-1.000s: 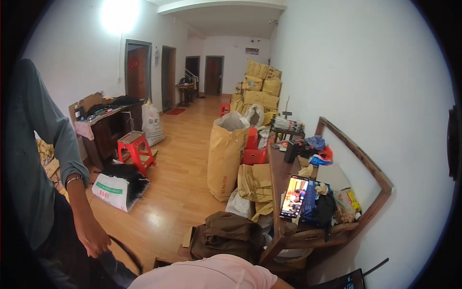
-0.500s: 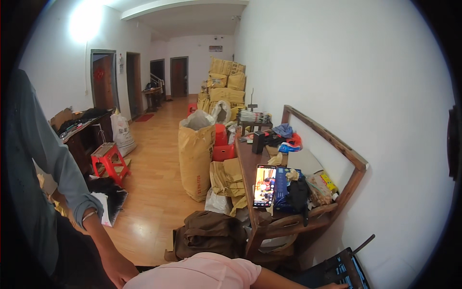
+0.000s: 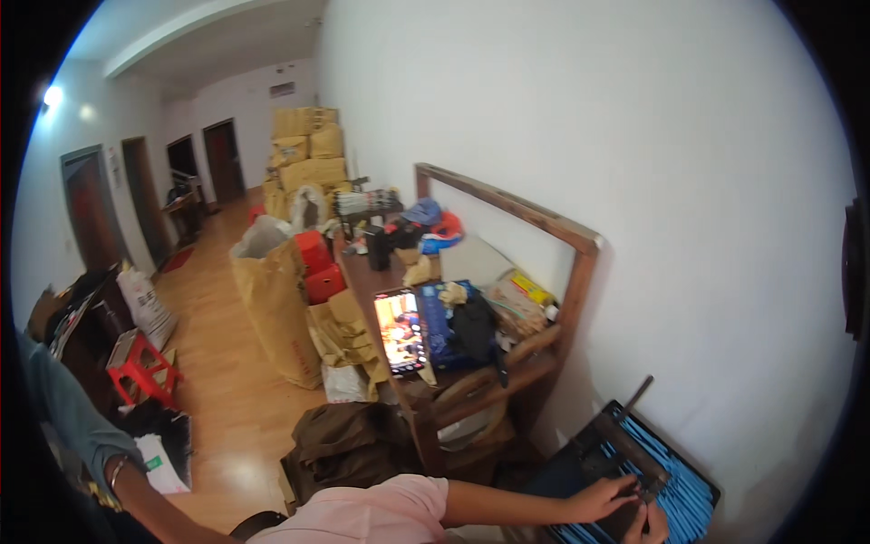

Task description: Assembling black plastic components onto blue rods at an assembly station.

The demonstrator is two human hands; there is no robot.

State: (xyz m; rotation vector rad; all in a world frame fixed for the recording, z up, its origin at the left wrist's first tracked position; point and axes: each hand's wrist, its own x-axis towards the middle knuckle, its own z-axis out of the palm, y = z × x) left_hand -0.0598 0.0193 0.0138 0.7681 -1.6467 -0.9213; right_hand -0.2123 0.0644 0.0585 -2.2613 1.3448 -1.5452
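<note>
black tray [image 3: 625, 458] w/ blue strips: under r hand [image 3: 609, 497], fingers curled on rim; l hand out of frame.

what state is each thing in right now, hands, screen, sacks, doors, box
right hand: reaching into the dark box, fingers on its contents
left hand: out of view
dark box: open, blue strips showing inside
tablet screen: lit, lying flat on the wooden table
tall paper sack: upright, top open
red stool: upright on the floor
far doors: too dim to tell
</note>
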